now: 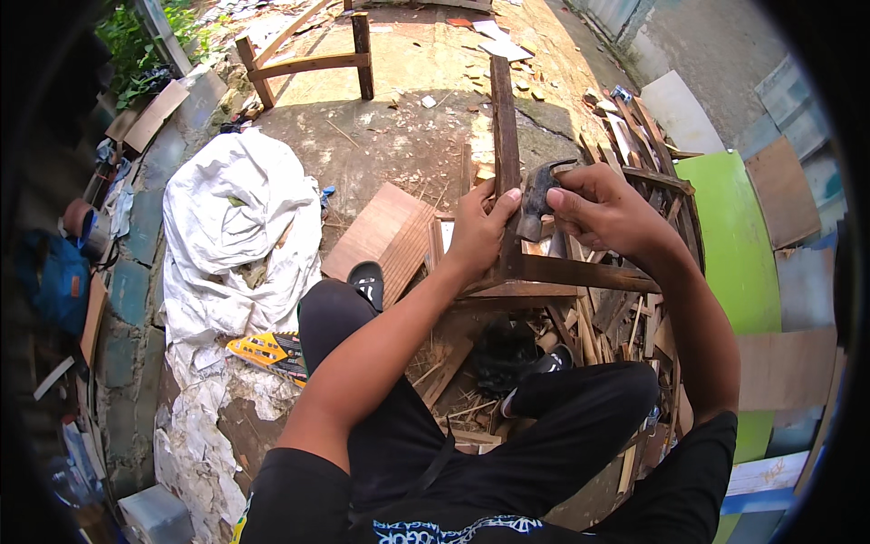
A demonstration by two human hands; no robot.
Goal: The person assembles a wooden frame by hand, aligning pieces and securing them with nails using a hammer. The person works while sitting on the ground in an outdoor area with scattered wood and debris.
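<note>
A dark wooden frame (503, 109) stands before me, one post upright and a rail running off to the right. My left hand (478, 231) is closed around the post near its lower joint, thumb on the side towards the hammer. Close beside it, my right hand (609, 207) grips a hammer (535, 204) near its dark metal head. The head is right next to the post; I cannot tell whether they touch. Most of the hammer's handle is hidden by my fingers and wrist.
Wood scraps (603, 322) lie heaped under and right of the frame. A white cloth (227, 195) is bunched at left, near a yellow-and-black package (269, 354). A plywood piece (385, 236) lies by my foot. Another wooden frame (313, 63) stands farther off; a green board (734, 245) is at right.
</note>
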